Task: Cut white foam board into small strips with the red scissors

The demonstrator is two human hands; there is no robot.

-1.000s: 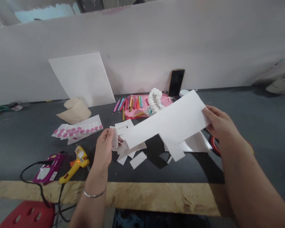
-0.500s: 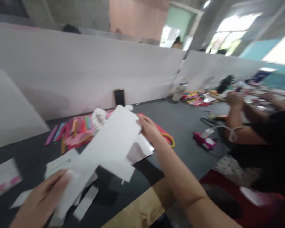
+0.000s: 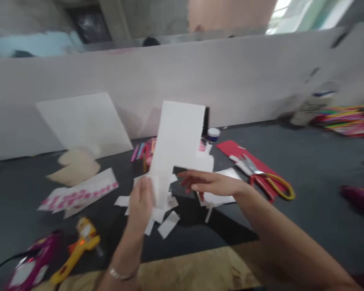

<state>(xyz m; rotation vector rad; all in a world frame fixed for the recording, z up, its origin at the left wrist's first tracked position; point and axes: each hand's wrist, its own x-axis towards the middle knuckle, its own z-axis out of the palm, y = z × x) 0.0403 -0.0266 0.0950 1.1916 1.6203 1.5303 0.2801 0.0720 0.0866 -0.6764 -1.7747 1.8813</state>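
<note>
My left hand [image 3: 141,202] grips the lower end of a white paper cutout [image 3: 180,133], thumb on top. The cutout stands raised above the table, with a wide upper part and a side tab on the right. Beside it my right hand [image 3: 214,184] hovers with fingers loosely apart, holding nothing. Small white paper scraps [image 3: 169,224] lie beneath the left hand. Under the right hand is a white sheet [image 3: 227,186]. Scissors [image 3: 262,173] with red and yellow handles rest on a red sheet [image 3: 235,149] to the right.
A yellow glue gun [image 3: 83,242] and a magenta power strip [image 3: 33,262] are at the front left. Pink-marked paper strips [image 3: 79,196] lie behind them. A white board [image 3: 87,125] leans on the partition [image 3: 236,81]. A small white-lidded jar [image 3: 213,134] stands behind the cutout.
The view has swung left. My right hand has let go of the cutout's upper edge and come down beside it, while my left hand keeps its hold. The cutout now stands more upright.
</note>
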